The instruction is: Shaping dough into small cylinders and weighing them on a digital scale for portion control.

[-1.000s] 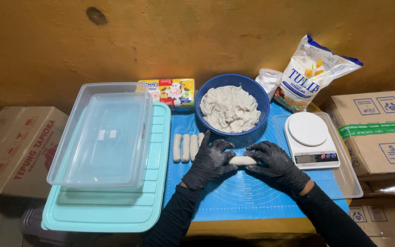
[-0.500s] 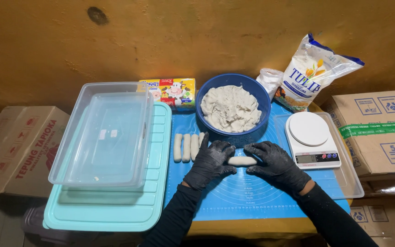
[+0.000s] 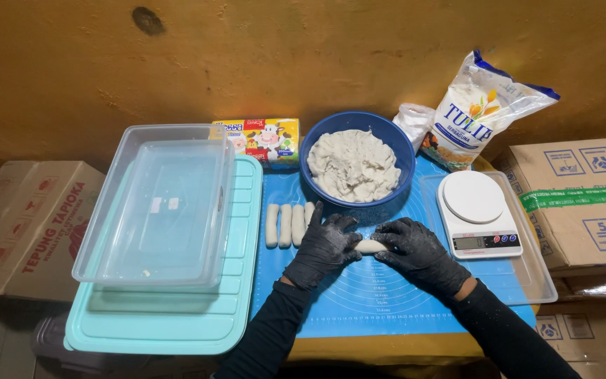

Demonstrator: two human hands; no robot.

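Both my hands wear black gloves dusted with flour. My left hand (image 3: 325, 247) and my right hand (image 3: 415, 251) press from either side on a small white dough piece (image 3: 372, 246) lying on the blue silicone mat (image 3: 380, 302). Only the middle of the dough shows between my fingers. Several finished dough sticks (image 3: 286, 224) lie side by side on the mat, just left of my left hand. Directly beyond my hands stands a blue bowl (image 3: 315, 144) heaped with white dough (image 3: 353, 165).
A white kitchen scale (image 3: 473, 213) sits on a clear tray (image 3: 538, 281) at the right. Clear plastic containers (image 3: 156, 207) rest on a teal lid (image 3: 177, 323) at the left. A flour bag (image 3: 482, 112) and a yellow carton (image 3: 257, 140) stand at the back. Cardboard boxes (image 3: 583, 196) flank the table.
My hands have closed in on the dough piece, so less of it shows now. Everything else stays where it was.
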